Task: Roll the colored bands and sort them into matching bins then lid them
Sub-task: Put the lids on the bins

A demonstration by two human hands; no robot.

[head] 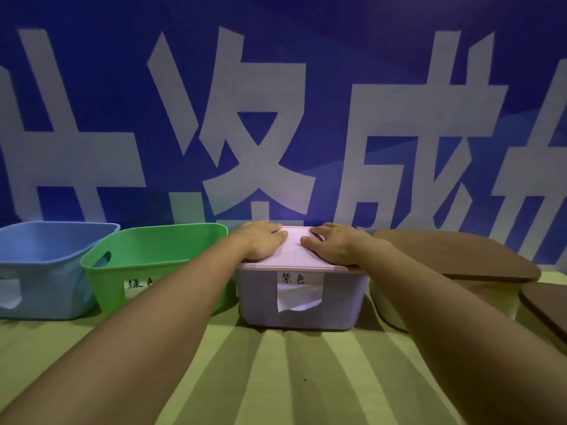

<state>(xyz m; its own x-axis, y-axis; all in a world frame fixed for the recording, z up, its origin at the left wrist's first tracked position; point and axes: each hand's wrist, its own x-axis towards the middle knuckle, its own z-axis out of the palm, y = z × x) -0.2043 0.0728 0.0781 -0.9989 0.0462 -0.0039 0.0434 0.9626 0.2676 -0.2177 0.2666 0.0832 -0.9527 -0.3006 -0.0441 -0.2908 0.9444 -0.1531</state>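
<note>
1. Pressing flat on one pale lid, left hand and right hand lie spread-fingered atop the purple bin.
2. Two unlidded bins stand left: green bin, blue bin.
3. Two brown lids lie right on the desk.

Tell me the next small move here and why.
Probably lift both hands off the purple bin's lid and reach for a brown lid: left hand and right hand lie flat on it, while the green bin stands uncovered.
</note>
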